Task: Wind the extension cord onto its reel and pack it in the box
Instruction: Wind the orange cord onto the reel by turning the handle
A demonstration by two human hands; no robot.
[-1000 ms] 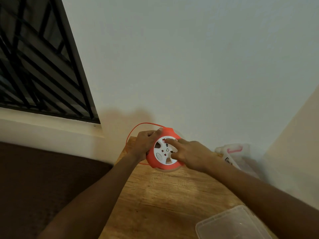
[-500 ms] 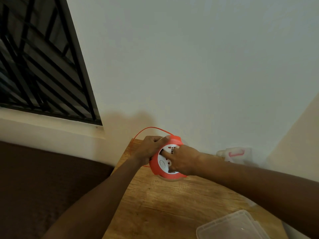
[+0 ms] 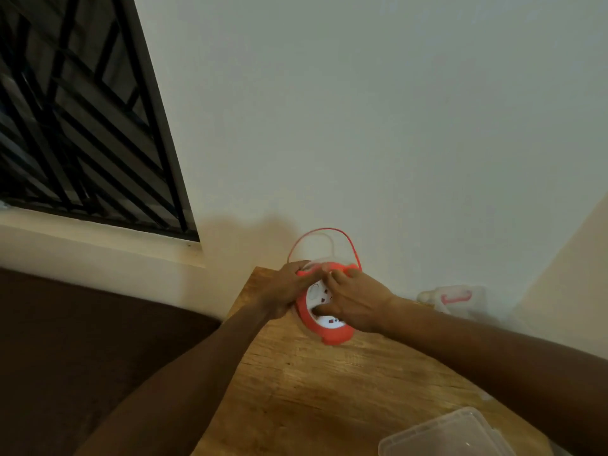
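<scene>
Extension cord, thin and orange (image 3: 320,232), arches in 1 loose loop behind our round orange-and-white plastic reel (image 3: 324,319) on the wooden table (image 3: 329,390). Our left hand (image 3: 285,291) grips its rim; our right hand (image 3: 357,301) curls over its face. Winding seems unfinished; the clear plastic box (image 3: 444,434) waits.

Wooden table (image 3: 329,390) against a pale wall (image 3: 362,126); left of the table, dark window with a diagonal black grille (image 3: 82,126) above a cream sill (image 3: 98,238); at the table's far right corner, blurred whitish packet with a red mark (image 3: 455,299)
</scene>
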